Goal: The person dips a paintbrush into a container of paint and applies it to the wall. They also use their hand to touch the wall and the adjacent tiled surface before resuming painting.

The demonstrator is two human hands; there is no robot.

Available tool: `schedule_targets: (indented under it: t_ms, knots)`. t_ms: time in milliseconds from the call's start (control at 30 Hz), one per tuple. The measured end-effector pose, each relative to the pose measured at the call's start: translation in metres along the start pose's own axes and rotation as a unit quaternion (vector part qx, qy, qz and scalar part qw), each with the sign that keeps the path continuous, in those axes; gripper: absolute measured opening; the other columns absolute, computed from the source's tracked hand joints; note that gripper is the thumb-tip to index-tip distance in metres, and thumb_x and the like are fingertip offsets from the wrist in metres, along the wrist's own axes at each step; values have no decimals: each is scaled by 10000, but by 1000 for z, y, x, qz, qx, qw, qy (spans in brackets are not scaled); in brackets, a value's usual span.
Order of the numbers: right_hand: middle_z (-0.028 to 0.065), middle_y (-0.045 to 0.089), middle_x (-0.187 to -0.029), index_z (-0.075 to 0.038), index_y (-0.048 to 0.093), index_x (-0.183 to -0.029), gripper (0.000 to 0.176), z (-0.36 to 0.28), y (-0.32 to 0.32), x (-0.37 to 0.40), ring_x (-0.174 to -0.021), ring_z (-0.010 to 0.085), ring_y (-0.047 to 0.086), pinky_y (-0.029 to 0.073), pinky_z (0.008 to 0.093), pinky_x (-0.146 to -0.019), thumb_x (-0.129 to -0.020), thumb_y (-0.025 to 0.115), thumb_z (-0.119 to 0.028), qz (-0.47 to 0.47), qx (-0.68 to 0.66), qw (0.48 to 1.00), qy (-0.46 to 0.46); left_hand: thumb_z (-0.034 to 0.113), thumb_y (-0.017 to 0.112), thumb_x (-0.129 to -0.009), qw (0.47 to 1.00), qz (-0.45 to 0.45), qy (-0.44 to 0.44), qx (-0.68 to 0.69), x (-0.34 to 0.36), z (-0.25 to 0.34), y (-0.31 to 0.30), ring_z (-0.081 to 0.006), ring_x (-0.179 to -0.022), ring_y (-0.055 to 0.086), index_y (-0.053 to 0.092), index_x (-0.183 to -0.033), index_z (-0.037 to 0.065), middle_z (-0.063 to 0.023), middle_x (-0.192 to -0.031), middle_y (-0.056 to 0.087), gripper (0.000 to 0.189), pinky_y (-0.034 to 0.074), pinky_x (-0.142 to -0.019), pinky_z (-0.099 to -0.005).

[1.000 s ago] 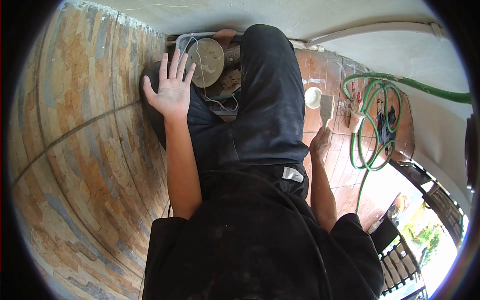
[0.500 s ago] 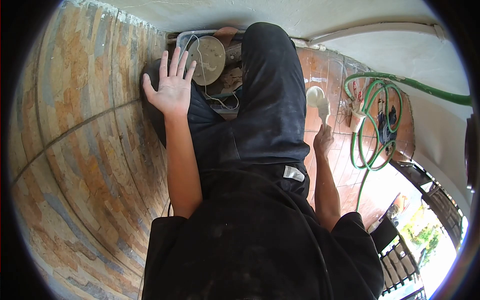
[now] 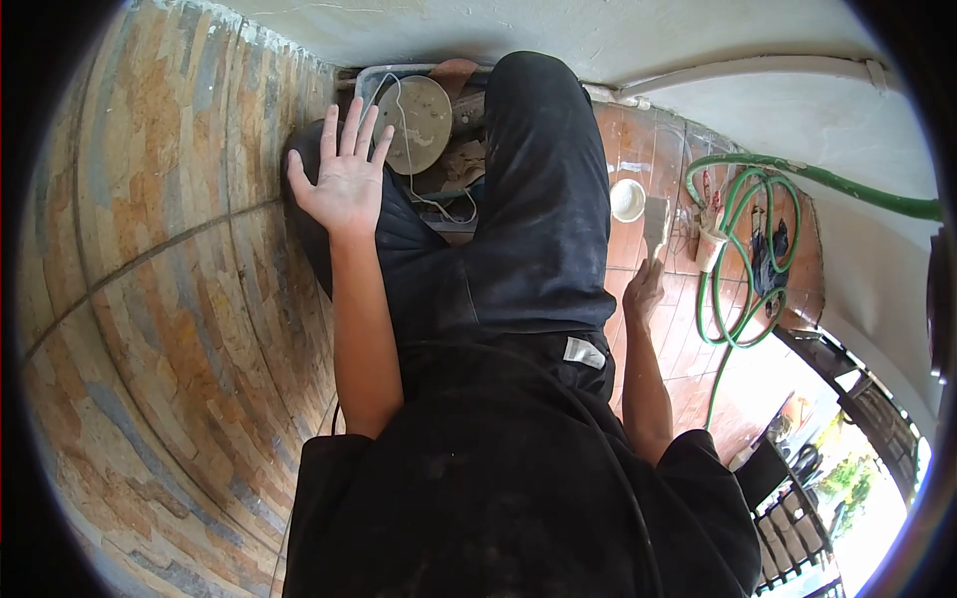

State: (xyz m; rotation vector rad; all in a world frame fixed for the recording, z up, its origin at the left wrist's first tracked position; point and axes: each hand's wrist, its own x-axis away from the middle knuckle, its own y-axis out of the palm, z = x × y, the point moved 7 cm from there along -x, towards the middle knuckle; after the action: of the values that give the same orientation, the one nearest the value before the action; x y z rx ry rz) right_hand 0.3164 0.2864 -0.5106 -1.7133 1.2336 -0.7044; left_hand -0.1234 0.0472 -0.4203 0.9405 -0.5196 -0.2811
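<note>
My left hand [image 3: 344, 174] is raised palm up over my left knee, its fingers spread and whitish with dust, holding nothing. On the right, my right hand [image 3: 644, 287] grips a putty knife [image 3: 656, 221] by its handle, the flat blade pointing away from me. Just left of the blade, a small round tub [image 3: 627, 200] with a whitish rim and pale contents sits on the tiled floor beside my right knee. The blade is apart from the tub.
Beyond my legs is a grey bin [image 3: 374, 78] with a round lid [image 3: 415, 125] and scraps. A green hose [image 3: 733, 299] lies coiled at the right near a white cup [image 3: 711, 249]. A stone-clad wall [image 3: 179, 299] stands left, a pale wall [image 3: 449, 28] ahead.
My right hand has drawn back slightly, and the putty knife has moved from over the tub's edge to its right. The left hand has barely moved.
</note>
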Motion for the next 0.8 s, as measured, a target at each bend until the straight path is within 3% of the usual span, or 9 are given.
schedule_targets:
  t_ms: [133,233,300,400,567,667,800]
  knots:
    - [243,576,-723,-21,523,-1025,182,-1,-2,1,-655,436,577,423,478,-534,-932,476,-171,11,-5,1000,-24,552,370,-856,1000,-5,3,-10,-1,-1,1,-374,-1361,188,190,-1417,2,-264,-1442,231,806,128,-1096,-543]
    - [242,580,-718,-23,524,-1034,185,10,8,-2,-648,436,580,430,464,-528,-934,476,-170,-59,31,997,-35,555,372,-853,1000,-5,4,-14,1,0,0,-375,-1359,191,187,-1417,1,-266,-1439,235,812,129,-1096,-544]
    - [240,581,-711,-24,526,-1030,184,2,-4,-5,-638,433,580,433,454,-523,-936,474,-173,8,3,997,-76,557,371,-852,1000,-1,4,-8,0,1,0,-377,-1357,195,192,-1415,-2,-268,-1436,241,814,131,-1095,-547]
    - [237,581,-707,-24,527,-1025,180,-2,-10,-10,-634,430,581,433,456,-522,-935,474,-171,-31,3,999,-30,553,374,-852,1000,0,6,-12,0,0,2,-379,-1357,196,192,-1415,-3,-269,-1433,246,812,132,-1096,-546]
    - [227,564,-671,-38,525,-957,134,14,6,-9,-613,414,579,423,457,-513,-933,468,-156,-56,58,996,-27,554,382,-849,1000,-1,8,-12,-1,0,0,-381,-1357,194,192,-1415,-3,-269,-1433,246,816,130,-1097,-545]
    - [221,557,-656,-40,529,-942,141,4,-2,-6,-613,420,577,419,465,-513,-934,465,-165,-11,15,999,-29,549,391,-848,1000,-9,6,-6,-2,0,0,-389,-1362,174,178,-1421,7,-269,-1446,211,817,109,-1100,-551]
    - [220,561,-665,-36,532,-941,157,-2,-3,-7,-616,420,578,419,464,-512,-937,458,-174,-43,20,999,-22,542,403,-845,1000,-14,5,-9,-2,0,0,-397,-1367,155,169,-1425,17,-269,-1457,181,816,86,-1102,-558]
